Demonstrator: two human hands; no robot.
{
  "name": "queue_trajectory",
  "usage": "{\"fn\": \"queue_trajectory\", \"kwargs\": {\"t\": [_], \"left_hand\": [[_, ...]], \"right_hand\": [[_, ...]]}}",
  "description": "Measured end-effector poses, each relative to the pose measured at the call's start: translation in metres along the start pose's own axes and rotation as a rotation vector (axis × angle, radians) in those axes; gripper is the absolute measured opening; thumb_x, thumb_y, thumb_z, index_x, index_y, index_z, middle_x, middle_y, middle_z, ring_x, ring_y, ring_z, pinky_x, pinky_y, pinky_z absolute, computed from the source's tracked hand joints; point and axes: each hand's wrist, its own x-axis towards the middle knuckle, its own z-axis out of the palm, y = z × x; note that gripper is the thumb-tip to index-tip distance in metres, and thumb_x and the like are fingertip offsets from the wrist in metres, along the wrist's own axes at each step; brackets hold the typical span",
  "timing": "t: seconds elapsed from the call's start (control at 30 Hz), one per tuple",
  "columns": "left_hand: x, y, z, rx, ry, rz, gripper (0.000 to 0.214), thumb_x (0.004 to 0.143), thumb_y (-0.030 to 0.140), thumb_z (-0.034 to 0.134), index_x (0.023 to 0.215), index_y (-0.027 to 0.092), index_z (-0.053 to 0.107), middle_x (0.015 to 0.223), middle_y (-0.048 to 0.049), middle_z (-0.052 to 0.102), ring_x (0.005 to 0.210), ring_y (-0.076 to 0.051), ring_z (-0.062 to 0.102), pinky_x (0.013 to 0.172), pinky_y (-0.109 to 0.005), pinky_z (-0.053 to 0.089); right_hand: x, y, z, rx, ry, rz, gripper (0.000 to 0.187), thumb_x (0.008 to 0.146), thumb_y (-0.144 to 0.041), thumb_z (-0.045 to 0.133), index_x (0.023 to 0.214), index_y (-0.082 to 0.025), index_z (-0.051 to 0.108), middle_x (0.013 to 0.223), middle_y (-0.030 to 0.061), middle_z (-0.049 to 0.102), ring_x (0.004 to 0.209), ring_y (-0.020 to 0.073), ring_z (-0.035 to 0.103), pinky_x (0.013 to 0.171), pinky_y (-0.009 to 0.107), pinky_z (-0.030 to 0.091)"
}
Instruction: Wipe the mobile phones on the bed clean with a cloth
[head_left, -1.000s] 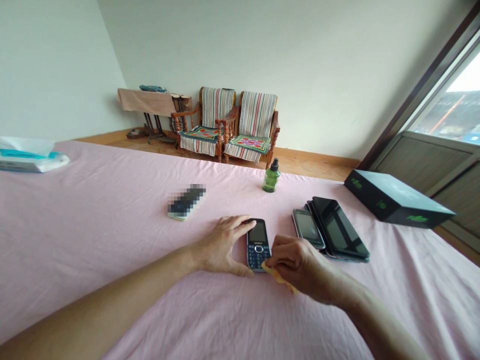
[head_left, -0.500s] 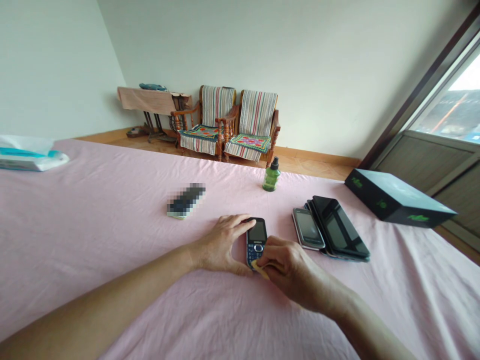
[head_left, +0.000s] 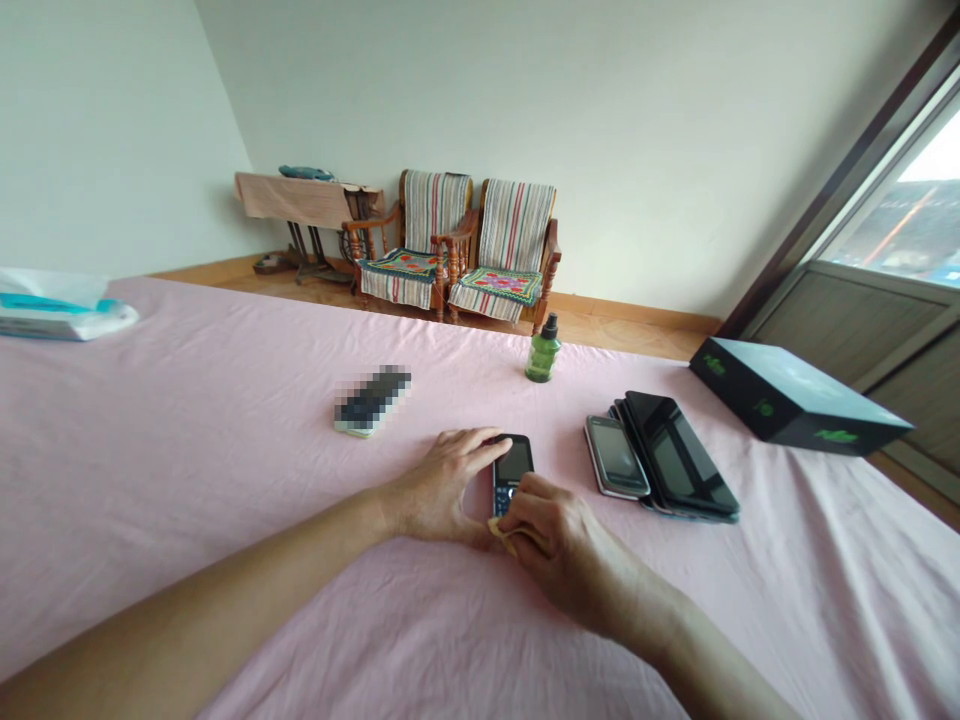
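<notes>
A dark keypad phone (head_left: pixel 514 462) lies face up on the pink sheet (head_left: pixel 315 600), its screen showing and its lower keys partly covered. My left hand (head_left: pixel 441 487) grips it from the left, with fingers at the top edge and the thumb near the bottom end. Pinched in my right hand (head_left: pixel 570 548) is a small yellowish cloth (head_left: pixel 500 534), pressed at the phone's lower keys and bottom edge. The right fingers hide part of the keypad and most of the cloth.
Right of my hands lie a silver phone (head_left: pixel 617 457) and a stack of black devices (head_left: pixel 682 455). A black box (head_left: pixel 802 395) stands beyond. Ahead are a green spray bottle (head_left: pixel 542 355) and a pixelated phone (head_left: pixel 373 400); a tissue pack (head_left: pixel 67 310) is far left.
My right hand has slid slightly left and down with the cloth, from the keys toward the phone's bottom left corner. My left hand and the phone stay in place.
</notes>
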Motion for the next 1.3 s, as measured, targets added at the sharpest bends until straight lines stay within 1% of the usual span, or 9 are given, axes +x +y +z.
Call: {"fn": "queue_trajectory", "kwargs": {"t": [0.1, 0.2, 0.3, 0.4, 0.53, 0.7, 0.87, 1.07, 1.3], "left_hand": [[0.0, 0.001, -0.001, 0.007, -0.009, -0.002, 0.096, 0.062, 0.063, 0.074, 0.139, 0.019, 0.039, 0.143, -0.0155, 0.039, 0.129, -0.036, 0.039, 0.107, -0.048, 0.029], [0.0, 0.002, -0.003, 0.017, -0.03, -0.003, 0.1, 0.062, 0.066, 0.073, 0.14, 0.016, 0.038, 0.144, -0.0172, 0.038, 0.13, -0.036, 0.037, 0.107, -0.05, 0.028], [0.0, 0.002, -0.005, 0.015, -0.039, 0.001, 0.1, 0.063, 0.068, 0.071, 0.141, 0.016, 0.037, 0.145, -0.017, 0.038, 0.131, -0.036, 0.036, 0.108, -0.051, 0.027], [0.0, 0.001, -0.005, 0.008, -0.038, 0.003, 0.099, 0.063, 0.069, 0.07, 0.141, 0.018, 0.037, 0.145, -0.0165, 0.037, 0.131, -0.036, 0.036, 0.108, -0.052, 0.027], [0.0, 0.001, -0.004, -0.001, -0.038, 0.009, 0.1, 0.063, 0.069, 0.071, 0.141, 0.018, 0.037, 0.145, -0.017, 0.037, 0.131, -0.037, 0.035, 0.107, -0.052, 0.026], [-0.001, -0.001, -0.002, -0.002, -0.034, 0.009, 0.101, 0.062, 0.069, 0.071, 0.141, 0.018, 0.036, 0.145, -0.0169, 0.036, 0.131, -0.037, 0.035, 0.107, -0.051, 0.027], [0.0, -0.001, -0.002, -0.009, -0.029, 0.01, 0.1, 0.062, 0.07, 0.07, 0.142, 0.019, 0.036, 0.146, -0.0163, 0.036, 0.132, -0.037, 0.035, 0.107, -0.051, 0.027], [0.0, 0.0, -0.003, -0.002, -0.046, 0.0, 0.1, 0.064, 0.07, 0.07, 0.142, 0.017, 0.036, 0.145, -0.0175, 0.036, 0.132, -0.037, 0.034, 0.107, -0.053, 0.026], [-0.001, -0.003, -0.001, 0.009, -0.023, 0.029, 0.101, 0.063, 0.07, 0.07, 0.141, 0.015, 0.036, 0.145, -0.018, 0.036, 0.131, -0.036, 0.035, 0.108, -0.051, 0.027]], "right_hand": [[-0.002, 0.004, -0.003, -0.004, -0.025, -0.006, 0.022, 0.083, 0.001, 0.05, 0.069, -0.016, 0.057, 0.078, -0.0005, 0.053, 0.068, 0.0087, 0.051, 0.059, 0.021, 0.034], [-0.005, 0.015, -0.013, -0.063, -0.036, 0.028, 0.024, 0.078, 0.004, 0.05, 0.069, -0.016, 0.058, 0.075, -0.0013, 0.053, 0.065, 0.0085, 0.05, 0.058, 0.021, 0.034], [-0.007, 0.024, -0.024, -0.154, 0.013, 0.081, 0.024, 0.078, 0.004, 0.05, 0.068, -0.016, 0.059, 0.072, -0.0007, 0.054, 0.065, 0.0099, 0.052, 0.06, 0.023, 0.035], [-0.006, 0.023, -0.029, -0.139, 0.072, 0.089, 0.023, 0.078, 0.003, 0.052, 0.073, -0.016, 0.064, 0.075, 0.0009, 0.057, 0.069, 0.0114, 0.055, 0.063, 0.023, 0.038], [-0.002, 0.015, -0.023, -0.041, 0.101, 0.064, 0.023, 0.079, 0.002, 0.055, 0.076, -0.017, 0.068, 0.077, 0.001, 0.06, 0.069, 0.0106, 0.057, 0.063, 0.022, 0.04], [-0.001, 0.014, -0.013, 0.017, 0.069, 0.028, 0.03, 0.076, 0.006, 0.052, 0.077, -0.018, 0.069, 0.08, 0.0, 0.059, 0.07, 0.009, 0.057, 0.063, 0.02, 0.04], [-0.005, 0.021, -0.021, -0.063, 0.014, 0.08, 0.029, 0.071, 0.008, 0.051, 0.069, -0.017, 0.066, 0.073, -0.001, 0.058, 0.065, 0.0093, 0.055, 0.06, 0.021, 0.038], [-0.001, 0.023, -0.026, -0.134, 0.189, 0.081, 0.023, 0.075, 0.004, 0.052, 0.073, -0.016, 0.062, 0.074, 0.0001, 0.056, 0.067, 0.0114, 0.055, 0.062, 0.024, 0.039], [0.0, 0.021, -0.014, -0.061, 0.083, 0.083, 0.032, 0.071, 0.009, 0.047, 0.075, -0.017, 0.065, 0.078, 0.0007, 0.056, 0.07, 0.0112, 0.055, 0.064, 0.023, 0.04]]}}
